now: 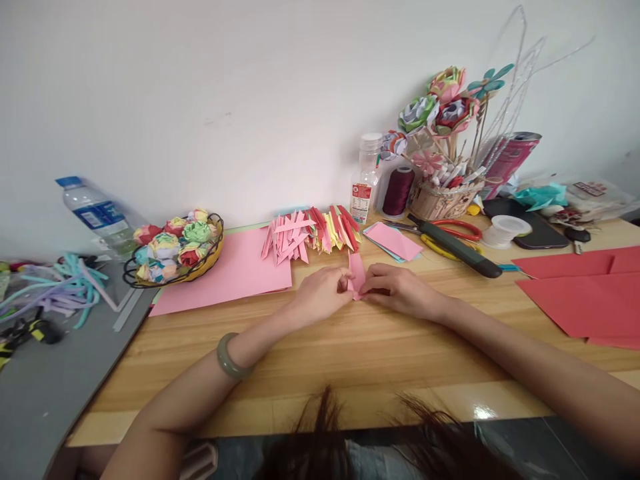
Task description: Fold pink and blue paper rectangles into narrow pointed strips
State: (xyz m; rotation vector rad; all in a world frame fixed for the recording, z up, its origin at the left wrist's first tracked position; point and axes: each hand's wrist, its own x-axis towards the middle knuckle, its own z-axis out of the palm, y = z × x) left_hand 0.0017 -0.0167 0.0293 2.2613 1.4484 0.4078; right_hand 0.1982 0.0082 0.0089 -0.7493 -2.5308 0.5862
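Note:
Between my hands a small piece of pink paper (357, 272) stands on the wooden table, with a fold along it. My left hand (327, 290) is closed on its left side, fingers pinching near the lower edge. From the right, my right hand (393, 288) pinches the lower right corner of the same paper. Just behind lies a row of folded paper strips (310, 233) in pink, red and yellow. A small stack of pink and blue paper pieces (393, 240) rests behind my right hand.
Pink sheets (235, 267) lie left, beside a basket of paper flowers (175, 250). A clear bottle (365, 183), a purple thread spool (399, 192), scissors (453, 230), a dark green cutter (455, 248) and a flower pot (443, 200) stand or lie behind. Red sheets (590, 300) are at right.

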